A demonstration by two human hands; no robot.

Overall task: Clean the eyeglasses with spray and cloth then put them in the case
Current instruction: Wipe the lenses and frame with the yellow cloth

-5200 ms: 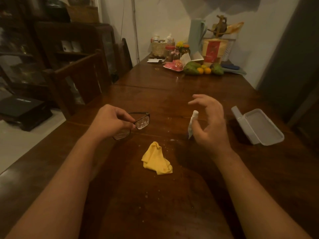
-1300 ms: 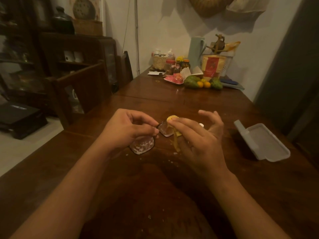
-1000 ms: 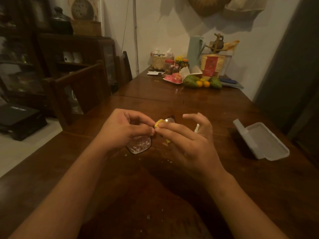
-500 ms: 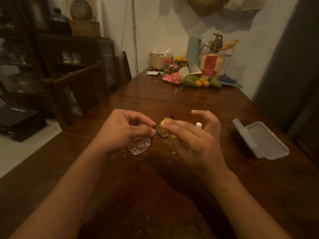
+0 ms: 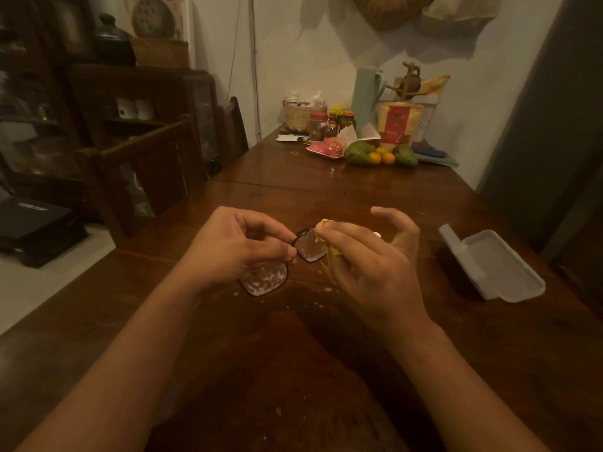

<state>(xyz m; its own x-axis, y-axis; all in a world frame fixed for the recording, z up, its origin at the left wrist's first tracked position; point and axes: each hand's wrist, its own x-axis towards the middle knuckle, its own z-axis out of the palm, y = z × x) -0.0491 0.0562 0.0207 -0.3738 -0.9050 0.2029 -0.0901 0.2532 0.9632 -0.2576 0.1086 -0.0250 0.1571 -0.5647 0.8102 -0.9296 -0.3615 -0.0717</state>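
My left hand point(image 5: 235, 246) pinches the dark-framed eyeglasses point(image 5: 266, 278) at the bridge, above the wooden table point(image 5: 326, 370). The nearer lens is speckled with white spray droplets. My right hand point(image 5: 368, 265) pinches the yellow cloth point(image 5: 326, 252) against the farther lens, with the other fingers spread. Only the white cap of the spray bottle point(image 5: 377, 234) shows behind my right hand. The open white case point(image 5: 496, 265) lies on the table to the right, lid up.
Spray droplets dot the table under the glasses. At the far end stand jars, a basket point(image 5: 300, 117), a pale thermos point(image 5: 365, 93), a pink dish and fruit point(image 5: 378, 154). A wooden chair point(image 5: 146, 168) and a dark cabinet are on the left.
Five seconds ago the cloth lay on the table and my right hand was at the spray bottle. My right hand now rubs the cloth on the farther lens, shifting slightly across it.
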